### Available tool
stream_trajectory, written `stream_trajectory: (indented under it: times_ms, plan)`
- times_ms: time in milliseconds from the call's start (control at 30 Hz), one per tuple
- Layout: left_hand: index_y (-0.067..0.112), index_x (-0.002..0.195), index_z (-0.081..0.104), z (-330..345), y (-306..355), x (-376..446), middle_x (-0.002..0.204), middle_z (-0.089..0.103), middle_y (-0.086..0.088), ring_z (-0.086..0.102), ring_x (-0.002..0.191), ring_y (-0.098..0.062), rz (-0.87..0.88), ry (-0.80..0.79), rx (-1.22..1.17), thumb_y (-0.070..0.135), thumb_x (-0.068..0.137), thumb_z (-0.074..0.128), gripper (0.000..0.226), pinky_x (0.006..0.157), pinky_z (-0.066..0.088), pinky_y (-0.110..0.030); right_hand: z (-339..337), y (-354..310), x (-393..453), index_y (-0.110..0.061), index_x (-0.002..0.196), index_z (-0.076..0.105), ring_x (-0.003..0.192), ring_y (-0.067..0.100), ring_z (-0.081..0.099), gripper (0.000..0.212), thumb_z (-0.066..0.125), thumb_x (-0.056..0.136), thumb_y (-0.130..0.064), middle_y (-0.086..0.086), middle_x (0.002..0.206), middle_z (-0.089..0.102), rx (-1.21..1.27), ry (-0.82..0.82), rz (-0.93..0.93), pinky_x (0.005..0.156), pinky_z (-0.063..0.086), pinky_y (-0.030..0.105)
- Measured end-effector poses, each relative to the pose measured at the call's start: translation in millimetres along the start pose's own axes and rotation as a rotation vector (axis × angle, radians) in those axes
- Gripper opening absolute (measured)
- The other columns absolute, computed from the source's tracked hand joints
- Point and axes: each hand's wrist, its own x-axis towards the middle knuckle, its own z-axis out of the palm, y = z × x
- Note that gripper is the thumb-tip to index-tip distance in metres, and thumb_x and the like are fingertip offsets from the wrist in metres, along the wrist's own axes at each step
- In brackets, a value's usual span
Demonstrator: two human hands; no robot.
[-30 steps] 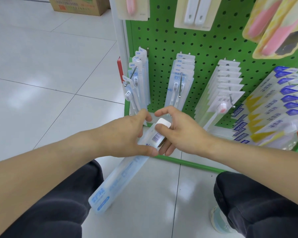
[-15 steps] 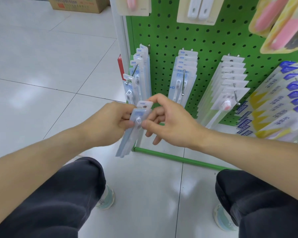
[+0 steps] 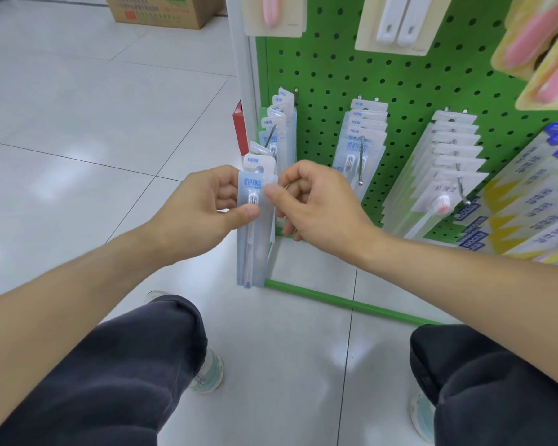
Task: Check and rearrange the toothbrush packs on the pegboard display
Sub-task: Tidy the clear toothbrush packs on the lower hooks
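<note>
A pale tiled floor (image 3: 78,130) fills the left and lower part of the view, with a cardboard box (image 3: 161,9) standing on it at the top edge. To the right rises a green pegboard (image 3: 409,78), framed on its left side by a white upright post (image 3: 240,59), with a green rail (image 3: 345,304) running along the floor at its foot. The person crouches before it, knees in dark trousers (image 3: 110,381) at the bottom of the view and light shoes showing beneath them. Along the lower row of the board hang several bunches of toothbrush packs: a leftmost bunch (image 3: 279,123) beside the post, a middle bunch (image 3: 361,136) on a metal hook, a bunch of white-topped packs (image 3: 445,162) further right, and blue-and-yellow packs (image 3: 529,201) at the right edge. Larger cream and yellow packs hang on the row above. In front of the leftmost bunch, both hands come together on one clear toothbrush pack (image 3: 253,226), held upright with its "NEW" tab uppermost and its lower end hanging free above the floor. The left hand (image 3: 197,214) grips the pack's left edge, thumb pressed across its front. The right hand (image 3: 316,201) pinches the right edge near the top between thumb and curled fingers. The held pack is off the hooks, just beside the leftmost bunch.
</note>
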Motion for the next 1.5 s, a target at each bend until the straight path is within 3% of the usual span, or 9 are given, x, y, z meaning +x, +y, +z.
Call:
stream_trajectory:
  times_ms: [200, 367, 533, 700, 833, 1100, 1300, 1367, 1500]
  plan:
    - [0.005, 0.112, 0.061, -3.2, -9.2, 8.6, 0.098, 0.074, 0.002, 0.069, 0.083, -0.003, -0.004, 0.059, 0.079, -0.005, 0.094, 0.060, 0.020, 0.082, 0.056, -0.018, -1.4, 0.0, 8.4, -0.032, 0.102, 0.048, 0.062, 0.025, 0.066, 0.021, 0.062, 0.095, -0.018, -0.005, 0.079, 0.064, 0.054, 0.115, -0.039, 0.060, 0.050, 0.034]
    - [0.006, 0.110, 0.061, 4.6, -6.2, 15.3, 0.097, 0.073, 0.001, 0.067, 0.076, 0.002, -0.012, 0.097, 0.113, -0.006, 0.094, 0.060, 0.020, 0.077, 0.055, -0.014, 3.1, -1.9, 17.3, -0.024, 0.109, 0.048, 0.062, 0.009, 0.053, 0.023, 0.061, 0.093, -0.013, -0.008, 0.080, 0.058, 0.084, 0.241, -0.084, 0.069, 0.049, 0.035]
    - [0.011, 0.108, 0.060, 12.1, -4.9, 21.8, 0.093, 0.072, 0.004, 0.068, 0.075, -0.003, -0.064, 0.118, 0.075, -0.004, 0.095, 0.060, 0.020, 0.076, 0.056, -0.018, 5.3, 0.9, 24.5, -0.020, 0.104, 0.055, 0.065, 0.005, 0.049, 0.011, 0.061, 0.096, -0.016, -0.011, 0.081, 0.055, 0.102, 0.267, -0.057, 0.072, 0.050, 0.032]
    - [0.005, 0.117, 0.060, 15.7, -6.3, 26.1, 0.098, 0.072, -0.007, 0.070, 0.089, -0.021, -0.133, 0.100, -0.075, -0.005, 0.098, 0.055, 0.023, 0.086, 0.059, -0.036, 6.8, 5.1, 21.7, -0.020, 0.093, 0.067, 0.066, 0.013, 0.056, 0.005, 0.069, 0.092, -0.016, -0.013, 0.081, 0.065, 0.046, 0.152, -0.137, 0.069, 0.052, 0.026]
    - [0.002, 0.120, 0.057, 18.8, -7.6, 27.2, 0.098, 0.071, -0.009, 0.071, 0.088, -0.021, -0.156, 0.057, -0.117, -0.008, 0.099, 0.051, 0.024, 0.086, 0.060, -0.035, 9.5, 8.8, 21.0, -0.020, 0.088, 0.069, 0.063, -0.001, 0.055, 0.006, 0.070, 0.090, -0.015, -0.013, 0.076, 0.066, 0.010, 0.132, -0.158, 0.064, 0.048, 0.020]
    - [0.006, 0.114, 0.059, 18.9, -6.4, 34.2, 0.094, 0.071, -0.006, 0.069, 0.088, -0.024, -0.188, 0.082, -0.069, -0.007, 0.099, 0.052, 0.021, 0.086, 0.057, -0.037, 16.2, 14.4, 41.2, -0.019, 0.109, 0.050, 0.079, 0.009, 0.046, 0.015, 0.057, 0.097, -0.012, -0.002, 0.101, 0.053, 0.134, 0.395, -0.142, 0.076, 0.042, 0.025]
    - [0.008, 0.112, 0.059, 18.2, -5.0, 37.4, 0.097, 0.072, -0.008, 0.069, 0.092, -0.024, -0.191, 0.093, 0.008, -0.004, 0.098, 0.055, 0.019, 0.096, 0.056, -0.045, 23.7, 40.5, 71.0, -0.010, 0.123, 0.055, 0.097, 0.020, 0.053, 0.027, 0.060, 0.099, -0.019, 0.004, 0.119, 0.051, -0.045, 0.438, -0.018, 0.093, 0.048, 0.036]
    - [0.006, 0.114, 0.059, 16.3, -6.1, 37.9, 0.099, 0.072, -0.011, 0.068, 0.092, -0.024, -0.196, 0.084, 0.013, -0.003, 0.098, 0.056, 0.019, 0.097, 0.055, -0.048, 23.4, 43.7, 75.6, -0.010, 0.118, 0.060, 0.104, 0.019, 0.057, 0.023, 0.063, 0.097, -0.022, 0.003, 0.116, 0.057, -0.089, 0.390, 0.018, 0.095, 0.048, 0.034]
    - [0.000, 0.124, 0.055, 15.2, -5.5, 35.9, 0.107, 0.072, -0.013, 0.070, 0.097, -0.025, -0.222, 0.011, -0.108, -0.003, 0.099, 0.054, 0.025, 0.097, 0.056, -0.041, 20.8, 49.7, 76.3, -0.016, 0.098, 0.063, 0.084, 0.010, 0.056, 0.009, 0.069, 0.094, -0.021, -0.006, 0.094, 0.063, -0.142, 0.297, 0.046, 0.083, 0.051, 0.030]
